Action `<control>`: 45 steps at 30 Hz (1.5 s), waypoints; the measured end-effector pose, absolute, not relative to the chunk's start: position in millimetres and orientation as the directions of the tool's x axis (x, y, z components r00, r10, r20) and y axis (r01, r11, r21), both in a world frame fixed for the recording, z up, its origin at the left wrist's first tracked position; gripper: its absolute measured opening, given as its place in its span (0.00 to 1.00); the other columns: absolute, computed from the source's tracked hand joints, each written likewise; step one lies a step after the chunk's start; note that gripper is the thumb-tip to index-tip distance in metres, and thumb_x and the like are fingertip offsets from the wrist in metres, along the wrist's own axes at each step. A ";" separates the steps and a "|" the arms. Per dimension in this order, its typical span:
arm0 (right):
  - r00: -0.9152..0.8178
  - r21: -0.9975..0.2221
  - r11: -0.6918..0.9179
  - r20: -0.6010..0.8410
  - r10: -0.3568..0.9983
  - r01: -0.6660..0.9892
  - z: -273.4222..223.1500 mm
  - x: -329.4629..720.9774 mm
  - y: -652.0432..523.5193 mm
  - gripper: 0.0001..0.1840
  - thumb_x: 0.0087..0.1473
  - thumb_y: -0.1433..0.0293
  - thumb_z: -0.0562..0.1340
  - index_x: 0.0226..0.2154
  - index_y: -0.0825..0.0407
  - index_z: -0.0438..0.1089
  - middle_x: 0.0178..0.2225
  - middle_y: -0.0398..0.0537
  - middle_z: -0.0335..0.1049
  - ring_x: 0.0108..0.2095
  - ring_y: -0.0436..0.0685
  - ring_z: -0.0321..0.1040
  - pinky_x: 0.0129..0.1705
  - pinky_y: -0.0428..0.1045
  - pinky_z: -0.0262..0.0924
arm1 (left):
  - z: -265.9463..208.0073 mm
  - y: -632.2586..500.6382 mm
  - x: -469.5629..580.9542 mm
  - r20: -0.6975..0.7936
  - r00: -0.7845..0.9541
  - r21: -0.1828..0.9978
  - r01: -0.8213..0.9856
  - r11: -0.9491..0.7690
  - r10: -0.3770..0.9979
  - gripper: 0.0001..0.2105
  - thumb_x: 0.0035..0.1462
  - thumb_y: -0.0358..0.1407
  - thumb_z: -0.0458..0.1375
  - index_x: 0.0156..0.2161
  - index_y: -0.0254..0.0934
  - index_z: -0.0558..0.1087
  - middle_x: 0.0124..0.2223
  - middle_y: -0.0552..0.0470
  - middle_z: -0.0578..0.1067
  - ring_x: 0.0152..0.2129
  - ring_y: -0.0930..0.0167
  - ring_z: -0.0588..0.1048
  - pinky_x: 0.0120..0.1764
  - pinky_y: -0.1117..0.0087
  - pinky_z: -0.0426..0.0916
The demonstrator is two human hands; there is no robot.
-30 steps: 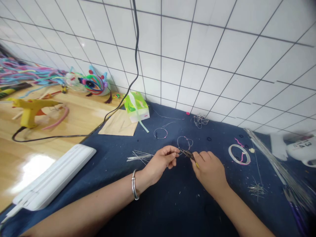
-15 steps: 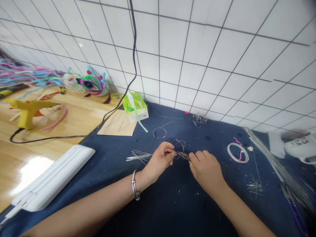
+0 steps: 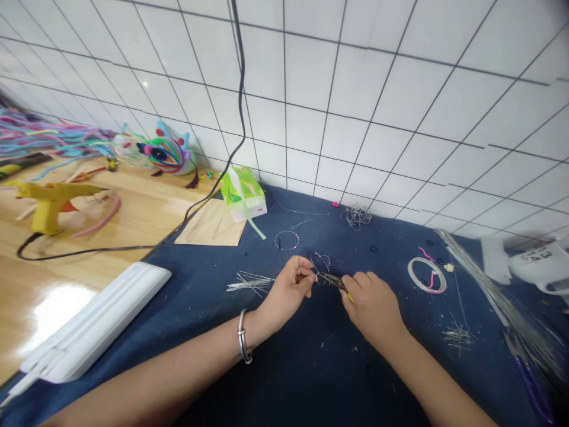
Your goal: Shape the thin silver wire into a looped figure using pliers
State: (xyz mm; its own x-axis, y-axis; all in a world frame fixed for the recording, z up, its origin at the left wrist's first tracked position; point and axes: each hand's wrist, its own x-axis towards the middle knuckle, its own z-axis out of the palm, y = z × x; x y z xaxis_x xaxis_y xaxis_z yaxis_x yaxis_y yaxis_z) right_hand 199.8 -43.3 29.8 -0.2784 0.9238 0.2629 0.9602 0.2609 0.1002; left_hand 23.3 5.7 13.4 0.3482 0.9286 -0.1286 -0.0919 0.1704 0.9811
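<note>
My left hand pinches a thin, bent wire loop between thumb and fingers, above the dark blue cloth. Wrapped around yellow-handled pliers, my right hand holds their jaws at the wire close to my left fingertips. Whether the jaws are clamped on the wire I cannot tell. Beyond my hands lies a wire ring with a few pink spots. Left of my left hand is a small bundle of straight silver wires.
A white power bank-like block and a yellow glue gun are on the left. Near the wall are a green tissue pack and tangled wire. On the right lie a tape roll, long wires and purple-handled scissors.
The pliers have turned slightly, and their yellow handle now shows below my right hand. The wire loop has shifted a little. My left hand stays nearly still.
</note>
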 end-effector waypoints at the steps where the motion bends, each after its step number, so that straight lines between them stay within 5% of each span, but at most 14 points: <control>1: -0.278 0.100 0.260 0.262 0.924 0.960 29.6 199.7 -43.5 0.10 0.53 0.69 0.54 0.36 0.53 0.68 0.27 0.48 0.63 0.30 0.54 0.56 0.32 0.49 0.48 | 13.8 5.6 23.4 -0.140 0.352 0.979 -0.090 0.182 0.926 0.08 0.52 0.30 0.52 0.38 0.36 0.61 0.27 0.57 0.64 0.19 0.80 0.63 0.22 0.78 0.56; 8: -0.266 0.101 0.249 0.235 0.935 0.963 29.5 199.5 -43.9 0.09 0.53 0.69 0.54 0.35 0.52 0.68 0.27 0.49 0.63 0.31 0.55 0.56 0.32 0.49 0.48 | 8.8 4.8 21.8 -0.279 0.464 0.924 -0.110 0.367 0.841 0.10 0.52 0.33 0.52 0.41 0.35 0.66 0.23 0.57 0.62 0.17 0.79 0.59 0.19 0.78 0.50; 24: -0.174 -0.112 0.184 0.095 0.980 0.977 31.4 202.5 -44.1 0.08 0.53 0.67 0.54 0.34 0.49 0.67 0.30 0.46 0.64 0.34 0.54 0.60 0.35 0.47 0.52 | 2.6 3.7 21.4 -0.254 0.412 0.931 -0.139 0.336 0.875 0.07 0.52 0.33 0.53 0.37 0.34 0.69 0.22 0.57 0.63 0.17 0.79 0.60 0.21 0.77 0.54; 31: -0.111 -0.281 0.130 0.082 0.990 0.951 34.3 199.1 -45.6 0.08 0.54 0.67 0.53 0.33 0.50 0.66 0.31 0.45 0.63 0.35 0.53 0.60 0.35 0.47 0.52 | 7.7 2.8 21.6 -0.259 0.370 0.917 -0.194 0.347 0.892 0.07 0.52 0.33 0.53 0.37 0.33 0.68 0.22 0.56 0.64 0.18 0.79 0.62 0.22 0.76 0.55; 38: -0.150 -0.520 0.062 -0.129 0.980 0.852 33.5 196.1 -43.6 0.11 0.53 0.64 0.52 0.24 0.51 0.63 0.24 0.41 0.61 0.26 0.49 0.58 0.28 0.44 0.49 | 11.3 0.3 22.3 -0.251 0.344 0.910 -0.234 0.342 0.905 0.07 0.52 0.33 0.53 0.37 0.34 0.68 0.22 0.56 0.64 0.18 0.78 0.62 0.23 0.76 0.56; 45: -0.140 -0.586 0.037 -0.131 0.982 0.809 33.7 195.3 -43.6 0.14 0.53 0.64 0.52 0.20 0.52 0.57 0.22 0.39 0.57 0.24 0.48 0.56 0.26 0.44 0.46 | 16.0 -3.5 22.8 -0.236 0.367 0.912 -0.236 0.336 0.900 0.06 0.53 0.33 0.53 0.36 0.34 0.67 0.22 0.57 0.63 0.18 0.79 0.61 0.23 0.77 0.55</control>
State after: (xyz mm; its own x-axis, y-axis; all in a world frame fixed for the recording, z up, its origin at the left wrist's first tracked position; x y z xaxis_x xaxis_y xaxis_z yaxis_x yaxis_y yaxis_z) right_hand 195.3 -43.6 33.7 -0.1397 0.9815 -0.1306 0.8092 0.0371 -0.5863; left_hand 22.8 -3.5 16.0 0.3671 0.8997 -0.2363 -0.2363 0.3359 0.9118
